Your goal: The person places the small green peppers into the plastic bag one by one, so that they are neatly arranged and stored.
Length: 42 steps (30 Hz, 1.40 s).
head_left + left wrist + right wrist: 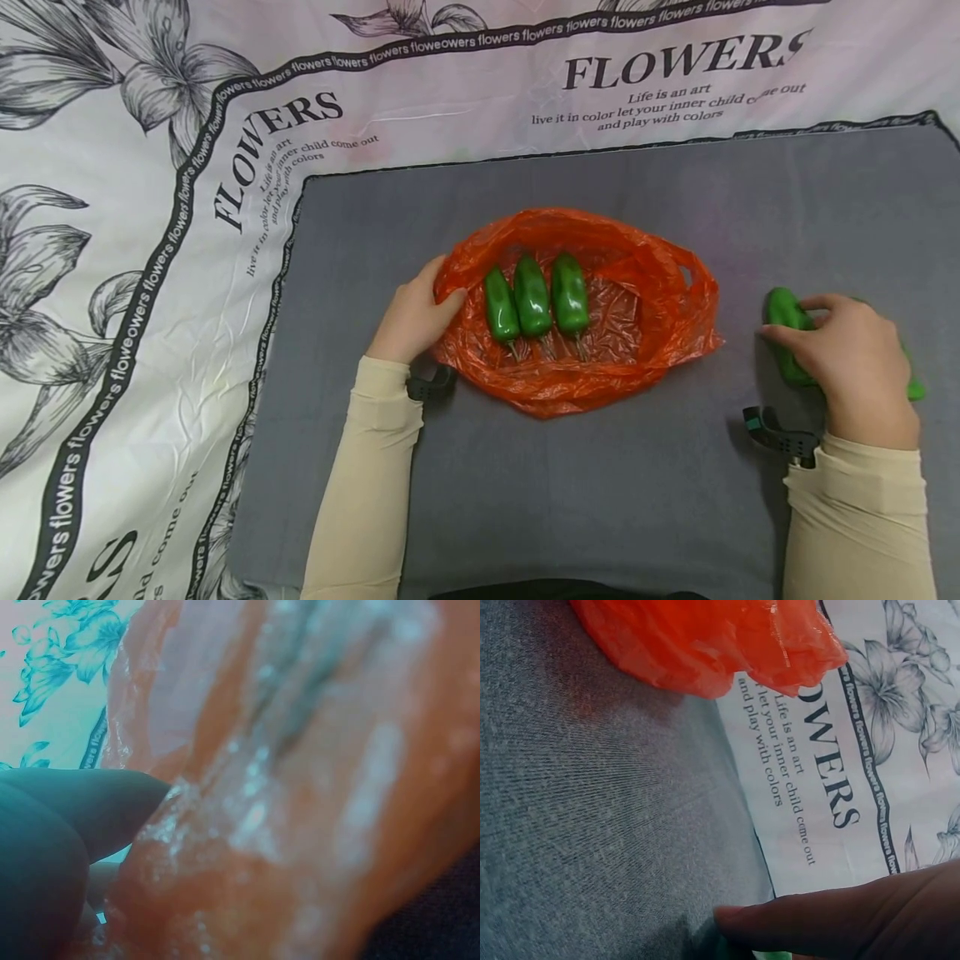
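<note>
A red plastic bag (517,396) lies with its mouth spread open on the grey cloth. Inside it, three glossy green peppers (532,298) lie side by side, stems toward me. My left hand (415,317) pinches the bag's left rim, thumb over the inner side; the left wrist view shows the bag's film (300,855) blurred against the fingers. Off to the right, my right hand (862,367) holds a green pepper (783,312) between thumb and fingers. More green (916,389) shows past that hand, mostly hidden by it. Only a sliver of green (772,955) appears in the right wrist view.
A grey cloth (600,492) covers the work area. Around its left and far sides runs a white tablecloth (465,100) printed with flowers and lettering. Dark wrist straps (787,437) sit on both wrists, near the cloth. The bag's handle end (701,292) points right.
</note>
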Each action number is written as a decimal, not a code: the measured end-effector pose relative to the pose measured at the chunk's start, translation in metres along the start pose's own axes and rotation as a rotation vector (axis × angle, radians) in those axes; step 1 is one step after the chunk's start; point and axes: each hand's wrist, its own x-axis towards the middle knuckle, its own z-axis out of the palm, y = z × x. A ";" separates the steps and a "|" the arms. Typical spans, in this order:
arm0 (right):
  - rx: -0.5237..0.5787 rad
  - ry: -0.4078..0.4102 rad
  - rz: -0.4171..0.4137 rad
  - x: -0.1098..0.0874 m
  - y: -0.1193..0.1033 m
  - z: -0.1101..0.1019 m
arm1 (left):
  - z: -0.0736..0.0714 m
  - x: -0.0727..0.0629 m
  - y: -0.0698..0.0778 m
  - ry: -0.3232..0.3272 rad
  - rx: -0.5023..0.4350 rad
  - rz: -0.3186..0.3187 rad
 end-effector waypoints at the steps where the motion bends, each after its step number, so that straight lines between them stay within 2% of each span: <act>1: -0.001 -0.002 0.002 0.000 0.000 0.000 | 0.000 0.000 0.000 -0.001 0.000 -0.001; 7: -0.017 -0.008 0.001 -0.001 0.000 -0.002 | 0.002 0.000 0.000 -0.002 0.002 -0.004; 18: -0.008 0.038 -0.017 -0.004 -0.007 -0.004 | 0.002 -0.001 0.000 0.004 -0.018 -0.002; 30: 0.007 0.048 -0.051 -0.006 -0.013 -0.007 | 0.004 0.000 0.001 0.005 -0.005 0.000; 42: 0.008 0.044 -0.051 -0.010 -0.024 -0.009 | -0.001 0.001 -0.001 0.009 0.014 0.008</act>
